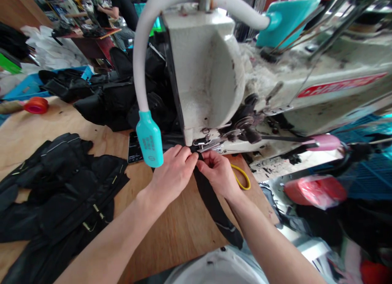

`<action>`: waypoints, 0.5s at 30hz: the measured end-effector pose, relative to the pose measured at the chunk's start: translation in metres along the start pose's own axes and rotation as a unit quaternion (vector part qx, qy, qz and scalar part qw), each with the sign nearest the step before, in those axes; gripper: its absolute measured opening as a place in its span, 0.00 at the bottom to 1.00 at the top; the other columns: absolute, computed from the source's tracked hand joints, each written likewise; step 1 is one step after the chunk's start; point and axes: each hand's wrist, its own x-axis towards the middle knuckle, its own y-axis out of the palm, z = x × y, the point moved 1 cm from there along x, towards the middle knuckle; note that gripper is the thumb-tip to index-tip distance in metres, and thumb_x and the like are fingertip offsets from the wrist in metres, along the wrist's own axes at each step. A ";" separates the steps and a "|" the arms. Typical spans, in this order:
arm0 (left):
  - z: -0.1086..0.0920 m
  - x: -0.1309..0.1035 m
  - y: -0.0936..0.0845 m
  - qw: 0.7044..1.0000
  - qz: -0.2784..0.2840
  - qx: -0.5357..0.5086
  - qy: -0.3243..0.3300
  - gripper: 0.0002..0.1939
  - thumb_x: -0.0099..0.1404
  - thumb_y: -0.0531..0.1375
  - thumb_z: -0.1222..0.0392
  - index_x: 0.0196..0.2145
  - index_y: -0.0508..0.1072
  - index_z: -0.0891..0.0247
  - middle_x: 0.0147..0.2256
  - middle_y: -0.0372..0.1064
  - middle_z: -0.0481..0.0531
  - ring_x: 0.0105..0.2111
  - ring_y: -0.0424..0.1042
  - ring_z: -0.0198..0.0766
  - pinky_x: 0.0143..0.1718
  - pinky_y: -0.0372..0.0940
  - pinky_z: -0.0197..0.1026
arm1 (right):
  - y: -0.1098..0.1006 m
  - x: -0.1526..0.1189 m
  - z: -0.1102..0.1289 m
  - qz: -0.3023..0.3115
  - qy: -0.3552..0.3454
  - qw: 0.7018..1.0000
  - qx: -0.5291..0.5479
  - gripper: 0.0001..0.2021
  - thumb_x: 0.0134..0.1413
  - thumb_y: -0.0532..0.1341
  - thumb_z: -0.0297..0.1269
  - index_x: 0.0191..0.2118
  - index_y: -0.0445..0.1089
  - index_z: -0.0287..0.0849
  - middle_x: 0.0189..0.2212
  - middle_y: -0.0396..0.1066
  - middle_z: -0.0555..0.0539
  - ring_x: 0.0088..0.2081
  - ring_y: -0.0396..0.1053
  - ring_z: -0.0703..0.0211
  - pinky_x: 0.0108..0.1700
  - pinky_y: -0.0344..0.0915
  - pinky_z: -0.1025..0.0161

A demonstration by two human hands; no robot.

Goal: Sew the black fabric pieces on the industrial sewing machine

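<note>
A long black fabric strip [212,202] runs from the sewing machine's needle area down across the wooden table toward my lap. Just in front of the sewing machine [205,71], my left hand [174,169] presses and grips the upper end of the strip, fingers bent over it. Beside it on the right, my right hand [219,173] pinches the same black fabric between thumb and fingers. The hands nearly touch each other. The needle and presser foot are partly hidden behind my fingers.
Left on the wooden table [171,235] lie black fabric pieces [61,186]. A phone [134,147] rests beneath the turquoise-headed lamp [150,141]. Yellow-handled scissors [241,177], seen in part, lie by my right wrist. More black pieces [107,96] are piled behind; a person [119,14] sits farther back.
</note>
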 end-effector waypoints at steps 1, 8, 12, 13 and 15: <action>-0.006 0.002 0.000 1.000 0.010 0.008 -0.021 0.09 0.67 0.58 0.70 0.43 0.77 0.67 0.33 0.71 0.54 0.36 0.70 0.45 0.36 0.67 0.46 | -0.001 0.000 0.000 0.002 -0.004 1.000 -0.006 0.09 0.50 0.65 0.39 0.33 0.69 0.40 0.22 0.60 0.55 0.24 0.53 0.66 0.25 0.50 0.66; -0.022 -0.008 0.014 0.995 -0.057 0.008 -0.084 0.13 0.69 0.56 0.71 0.49 0.75 0.66 0.40 0.74 0.56 0.38 0.71 0.44 0.39 0.67 0.46 | -0.008 0.000 0.004 0.048 -0.015 0.999 0.002 0.10 0.52 0.63 0.41 0.37 0.71 0.39 0.26 0.64 0.52 0.27 0.57 0.64 0.29 0.55 0.66; -0.012 -0.024 0.015 0.996 -0.050 0.028 -0.074 0.17 0.70 0.57 0.68 0.55 0.73 0.63 0.48 0.74 0.58 0.48 0.70 0.49 0.48 0.65 0.53 | -0.008 -0.002 0.001 0.041 -0.002 0.999 -0.007 0.11 0.54 0.64 0.43 0.37 0.71 0.40 0.24 0.63 0.53 0.25 0.56 0.64 0.27 0.54 0.66; -0.010 -0.027 0.013 0.996 -0.047 0.029 -0.068 0.17 0.70 0.57 0.68 0.55 0.73 0.63 0.47 0.75 0.58 0.48 0.70 0.49 0.48 0.65 0.52 | -0.007 -0.002 0.000 0.039 -0.003 0.999 -0.012 0.10 0.54 0.63 0.42 0.37 0.71 0.40 0.24 0.62 0.53 0.25 0.56 0.65 0.26 0.54 0.67; -0.007 -0.030 0.010 0.997 -0.039 0.026 -0.053 0.16 0.70 0.56 0.69 0.54 0.73 0.65 0.44 0.75 0.57 0.45 0.70 0.48 0.44 0.66 0.50 | -0.007 -0.003 -0.001 0.037 -0.012 0.999 -0.021 0.10 0.55 0.63 0.42 0.37 0.71 0.40 0.25 0.62 0.53 0.25 0.56 0.65 0.27 0.54 0.67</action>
